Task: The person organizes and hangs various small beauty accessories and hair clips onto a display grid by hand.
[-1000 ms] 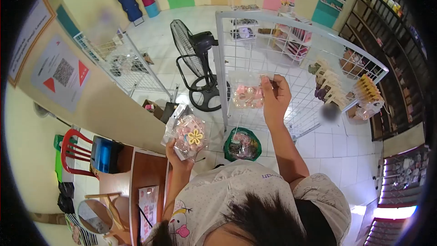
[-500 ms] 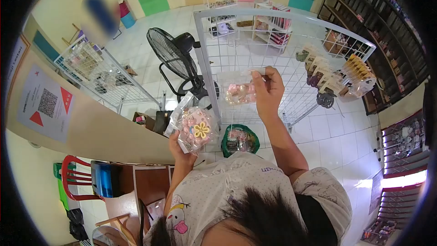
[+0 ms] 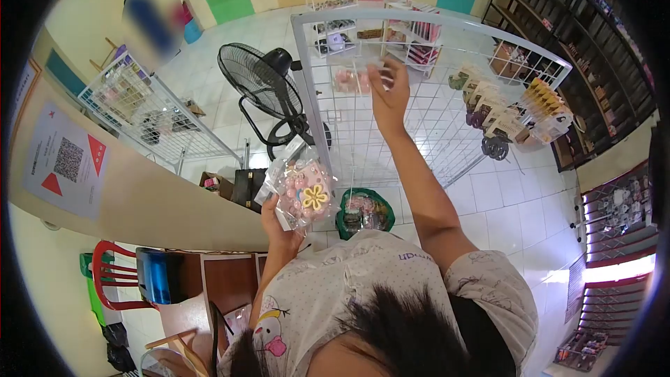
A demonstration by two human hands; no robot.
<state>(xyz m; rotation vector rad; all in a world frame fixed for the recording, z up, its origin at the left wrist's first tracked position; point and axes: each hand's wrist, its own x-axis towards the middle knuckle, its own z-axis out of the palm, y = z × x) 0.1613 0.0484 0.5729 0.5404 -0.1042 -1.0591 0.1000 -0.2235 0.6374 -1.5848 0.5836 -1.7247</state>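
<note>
The right hand pinched a likely light, slippery packet by its right edge, seemingly the safest hold, while the left hand clasped bagged beads.

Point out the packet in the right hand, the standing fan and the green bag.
Packet (image 3: 351,82): head view, on the pink part seen through the plastic.
Standing fan (image 3: 265,88): head view, on the round grille.
Green bag (image 3: 388,218): head view, on its side wall.

Bright w/ floor glare R, edges warped.
</note>
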